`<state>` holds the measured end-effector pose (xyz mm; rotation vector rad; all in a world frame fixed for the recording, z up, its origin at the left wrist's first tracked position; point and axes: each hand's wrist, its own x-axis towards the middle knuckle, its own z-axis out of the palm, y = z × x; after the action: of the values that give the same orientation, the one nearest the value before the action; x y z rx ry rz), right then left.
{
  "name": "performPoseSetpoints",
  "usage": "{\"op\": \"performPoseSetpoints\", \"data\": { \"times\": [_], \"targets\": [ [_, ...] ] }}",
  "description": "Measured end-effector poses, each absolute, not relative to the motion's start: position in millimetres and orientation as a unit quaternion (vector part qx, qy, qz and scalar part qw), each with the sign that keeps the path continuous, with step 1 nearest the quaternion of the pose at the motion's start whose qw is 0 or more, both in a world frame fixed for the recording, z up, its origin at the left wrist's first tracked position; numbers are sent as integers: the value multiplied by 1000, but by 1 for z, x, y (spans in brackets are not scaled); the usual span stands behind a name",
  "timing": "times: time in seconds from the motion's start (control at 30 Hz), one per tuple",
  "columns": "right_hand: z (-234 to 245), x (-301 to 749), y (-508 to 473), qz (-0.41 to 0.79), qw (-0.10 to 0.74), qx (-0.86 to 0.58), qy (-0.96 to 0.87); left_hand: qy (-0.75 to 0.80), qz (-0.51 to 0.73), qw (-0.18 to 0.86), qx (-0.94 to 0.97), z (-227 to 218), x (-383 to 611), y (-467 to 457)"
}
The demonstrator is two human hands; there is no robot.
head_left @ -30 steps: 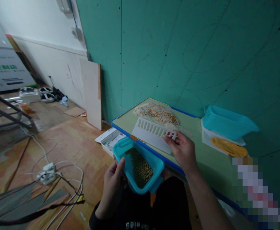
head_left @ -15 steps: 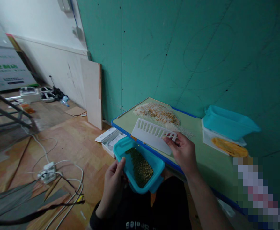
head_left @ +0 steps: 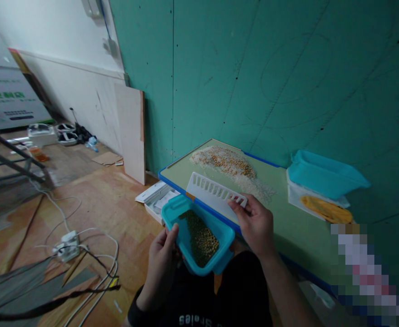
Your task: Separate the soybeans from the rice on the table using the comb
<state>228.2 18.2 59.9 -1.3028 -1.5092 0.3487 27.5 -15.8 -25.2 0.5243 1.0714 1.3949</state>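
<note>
My left hand (head_left: 162, 254) grips the near corner of a teal plastic box (head_left: 224, 232) that holds greenish-yellow beans (head_left: 201, 237); the box hangs just below the front edge of the green table (head_left: 295, 227). My right hand (head_left: 256, 223) pinches the end of a white slotted plastic scraper (head_left: 213, 194), which is tilted at the table's edge right above the box. Farther back on the table lies a spread pile of yellow beans mixed with white rice (head_left: 231, 165).
A second teal box (head_left: 325, 175) sits on a white tray with a yellow item (head_left: 325, 210) at the table's right. A teal wall panel stands behind. On the wooden floor at left lie a power strip (head_left: 68, 245) with cables and white boxes (head_left: 155, 197).
My right hand has drawn the white scraper a little nearer and lower, toward the table's front edge over the teal box. The left hand and box have stayed put.
</note>
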Motion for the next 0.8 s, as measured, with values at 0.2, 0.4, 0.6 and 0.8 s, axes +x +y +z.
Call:
{"op": "performPoseSetpoints", "data": {
  "times": [0.2,0.4,0.6,0.8],
  "targets": [
    [53,208,13,-57,449,-477,-753,476,594,609,221,-26,28,-17],
    [48,182,17,-167,342,-434,-816,489,588,600,237,-31,26,-18],
    [47,131,40,-222,157,-504,-819,512,568,598,239,-40,27,-18],
    [55,96,67,-173,84,-563,-803,530,563,587,239,-41,29,-21]
  ]
}}
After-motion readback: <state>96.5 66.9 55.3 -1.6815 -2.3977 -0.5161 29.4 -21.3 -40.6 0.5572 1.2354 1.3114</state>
